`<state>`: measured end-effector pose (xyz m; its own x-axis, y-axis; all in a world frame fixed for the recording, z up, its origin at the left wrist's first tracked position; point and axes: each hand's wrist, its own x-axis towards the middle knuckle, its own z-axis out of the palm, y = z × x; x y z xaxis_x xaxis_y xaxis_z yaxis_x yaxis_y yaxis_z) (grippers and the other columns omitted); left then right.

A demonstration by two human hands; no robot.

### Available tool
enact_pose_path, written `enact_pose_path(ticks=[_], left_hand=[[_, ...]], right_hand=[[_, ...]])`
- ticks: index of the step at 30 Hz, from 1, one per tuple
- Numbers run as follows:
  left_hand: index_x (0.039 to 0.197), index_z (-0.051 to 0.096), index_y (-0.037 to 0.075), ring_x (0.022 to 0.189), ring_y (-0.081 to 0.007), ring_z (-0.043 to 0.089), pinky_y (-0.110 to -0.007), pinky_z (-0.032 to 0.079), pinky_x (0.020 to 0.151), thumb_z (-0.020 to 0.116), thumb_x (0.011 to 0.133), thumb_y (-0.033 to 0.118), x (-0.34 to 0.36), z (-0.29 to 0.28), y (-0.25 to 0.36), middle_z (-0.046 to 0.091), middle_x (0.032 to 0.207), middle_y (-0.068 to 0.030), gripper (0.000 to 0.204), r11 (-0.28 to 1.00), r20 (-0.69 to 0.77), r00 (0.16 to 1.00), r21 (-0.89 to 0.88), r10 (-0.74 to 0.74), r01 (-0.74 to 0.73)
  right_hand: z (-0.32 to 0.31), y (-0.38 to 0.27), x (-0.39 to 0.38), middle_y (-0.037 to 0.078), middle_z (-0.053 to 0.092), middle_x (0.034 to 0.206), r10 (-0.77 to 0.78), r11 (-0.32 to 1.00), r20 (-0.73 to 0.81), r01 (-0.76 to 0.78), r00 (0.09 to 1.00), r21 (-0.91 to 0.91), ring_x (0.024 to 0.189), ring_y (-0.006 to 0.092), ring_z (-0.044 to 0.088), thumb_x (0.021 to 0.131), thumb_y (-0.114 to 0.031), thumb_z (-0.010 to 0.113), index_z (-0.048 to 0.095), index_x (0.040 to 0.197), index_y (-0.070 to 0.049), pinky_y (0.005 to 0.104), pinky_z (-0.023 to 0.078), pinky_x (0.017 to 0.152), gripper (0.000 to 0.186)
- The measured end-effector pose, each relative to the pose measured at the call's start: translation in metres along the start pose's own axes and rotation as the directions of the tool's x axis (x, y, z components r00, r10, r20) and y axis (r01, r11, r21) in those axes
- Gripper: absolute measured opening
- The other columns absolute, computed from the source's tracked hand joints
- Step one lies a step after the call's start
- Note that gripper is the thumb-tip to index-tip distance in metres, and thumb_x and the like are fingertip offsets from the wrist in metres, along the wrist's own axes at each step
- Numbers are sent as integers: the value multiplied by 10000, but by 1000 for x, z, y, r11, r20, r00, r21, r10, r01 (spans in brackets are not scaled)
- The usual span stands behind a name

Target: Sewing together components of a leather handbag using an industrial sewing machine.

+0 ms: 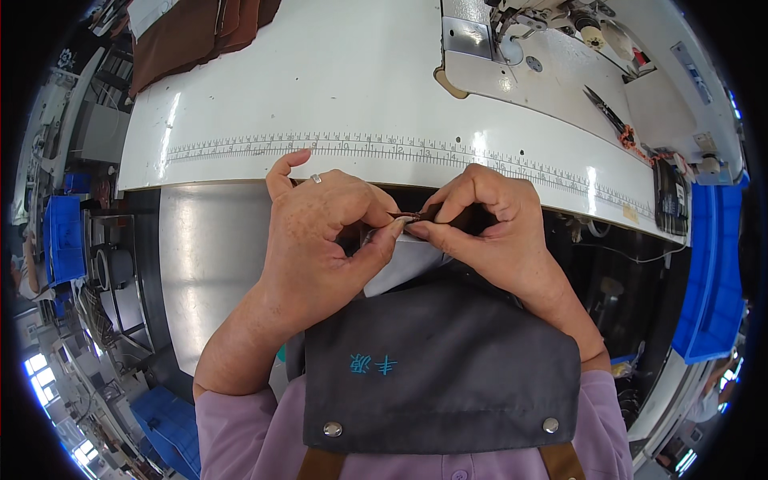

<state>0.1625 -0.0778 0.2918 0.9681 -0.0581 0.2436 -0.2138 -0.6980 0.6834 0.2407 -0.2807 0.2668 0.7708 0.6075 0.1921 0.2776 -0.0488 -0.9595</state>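
Observation:
Just past the near edge of the white table, my two hands meet in front of my body. The thumb and index finger of my left hand (320, 232) are pinched on a small dark brown piece of cloth (414, 216). My right hand (500, 220) grips the same piece from the other side, its thumb and curled index finger closed. Only a narrow folded edge of the piece shows between the fingertips; the rest is hidden. Pale cloth (404, 264) shows below the hands, but I cannot tell whether it joins the brown piece.
A ruler scale (384, 150) runs along the white table (320, 88). Brown cloth pieces (180, 48) lie stacked at the far left. A sewing machine (512, 48) stands at the far right, with dark-bladed snips (606, 110) beside it. Blue bins (704, 272) flank the workplace.

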Motion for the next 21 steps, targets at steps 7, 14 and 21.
enact_pose_path(ticks=[7, 14, 21], left_hand=[[754, 642, 164, 622, -73, 554, -457, 203, 1129, 766, 788, 72, 1, 2, 1, 643, 740, 113, 159, 1000, 7, 1000, -2, -6, 6], [753, 627, 164, 617, -75, 550, -459, 199, 1127, 756, 783, 57, 2, 3, -2, 640, 736, 115, 171, 1000, 8, 1000, 20, 8, -8], [811, 661, 154, 689, -61, 633, -465, 155, 1151, 773, 828, 92, -1, -1, 2, 659, 761, 108, 128, 994, -8, 995, -55, -96, 95]], right_hand=[[-2, -9, 2, 63, 753, 866, 189, 980, 51, -191, 981, 54, 765, 98, 697, 836, -25, 799, 723, 920, 5, 248, 546, 701, 118], [-6, -10, 6, 79, 756, 848, 249, 965, 139, -257, 959, 47, 776, 126, 719, 858, -66, 761, 736, 951, -4, 281, 564, 722, 115], [0, -14, 9, 109, 743, 828, 168, 983, 98, -160, 981, -88, 754, 165, 731, 851, -73, 743, 729, 948, -8, 288, 563, 705, 118]])
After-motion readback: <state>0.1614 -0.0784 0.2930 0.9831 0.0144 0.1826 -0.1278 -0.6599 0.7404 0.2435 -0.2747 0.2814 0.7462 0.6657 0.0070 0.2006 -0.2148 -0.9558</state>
